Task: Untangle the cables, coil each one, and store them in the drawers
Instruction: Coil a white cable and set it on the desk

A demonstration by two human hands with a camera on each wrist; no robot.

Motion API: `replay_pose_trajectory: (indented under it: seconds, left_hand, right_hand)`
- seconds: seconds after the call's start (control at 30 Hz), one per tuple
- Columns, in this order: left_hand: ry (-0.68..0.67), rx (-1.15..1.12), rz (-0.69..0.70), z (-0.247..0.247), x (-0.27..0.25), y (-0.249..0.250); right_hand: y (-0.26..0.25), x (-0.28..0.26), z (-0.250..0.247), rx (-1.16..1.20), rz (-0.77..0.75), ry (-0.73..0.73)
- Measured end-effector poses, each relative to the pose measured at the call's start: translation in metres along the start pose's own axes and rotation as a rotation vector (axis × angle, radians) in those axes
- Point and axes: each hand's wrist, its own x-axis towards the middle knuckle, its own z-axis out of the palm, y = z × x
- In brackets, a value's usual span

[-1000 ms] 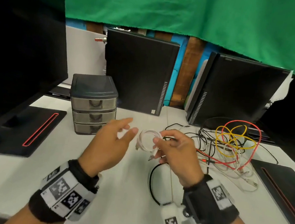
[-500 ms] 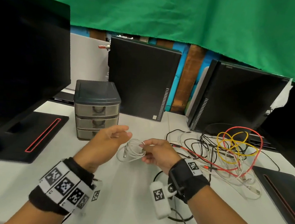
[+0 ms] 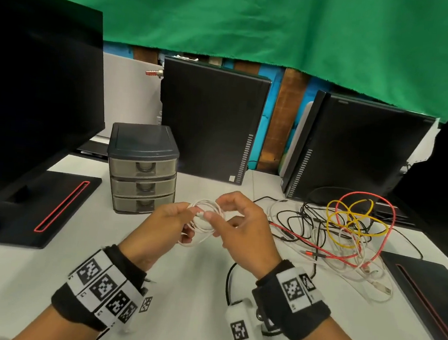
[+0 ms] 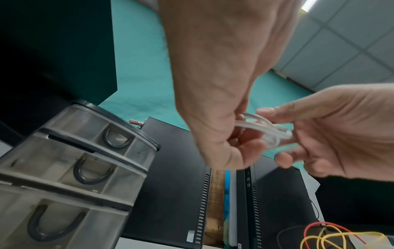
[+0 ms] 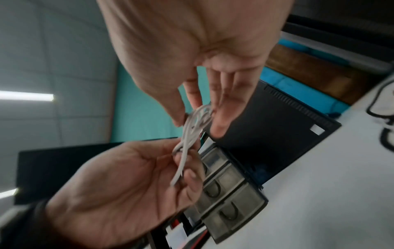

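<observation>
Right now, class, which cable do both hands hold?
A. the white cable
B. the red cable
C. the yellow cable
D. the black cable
A: the left hand and right hand both pinch the coiled white cable in front of the drawers, while the red cable, yellow cable and black cable lie tangled on the table.

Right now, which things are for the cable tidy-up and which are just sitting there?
For the job:
white cable, held by left hand and right hand
cable tangle
drawers

Just sitting there:
monitors
computer towers
green cloth
</observation>
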Motion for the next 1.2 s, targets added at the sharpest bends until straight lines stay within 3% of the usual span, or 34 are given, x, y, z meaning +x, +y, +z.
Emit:
replay_pose_trajectory:
  seconds: [0.17,0.3,0.5,0.73,0.83,1.0,1.2]
  left_hand:
    - [0.037,0.035,0.037,0.005,-0.003,0.000]
    - [0.084,0.118,0.101,0.006,-0.005,0.001]
    - [0.128,0.160,0.168,-0.006,0.000,0.005]
    - [0.143,0.021,0.235,-0.013,0.000,0.008]
    - [0.118,-0.086,0.270,-0.010,-0.004,0.011]
    - [0.069,-0.113,0.307,-0.005,-0.010,0.015]
    - [-0.017,-0.024,0.341,0.003,-0.018,0.014]
  right_hand:
    - [0.001,-0.009,0.005,-0.504,-0.416,0.038]
    - [0.002,-0.006,0.009,-0.627,-0.404,0.025]
    - [-0.001,0.001,0.002,-0.448,-0.368,0.247]
    - [-0.003,0.007,-0.032,-0.095,-0.323,0.483]
    - [0.003,0.000,-0.041,0.006,-0.194,0.386]
    - [0.001,-0.009,-0.039,0.107,0.055,-0.012]
    - [-0.017,-0.011,-0.030,0.057,0.042,-0.201]
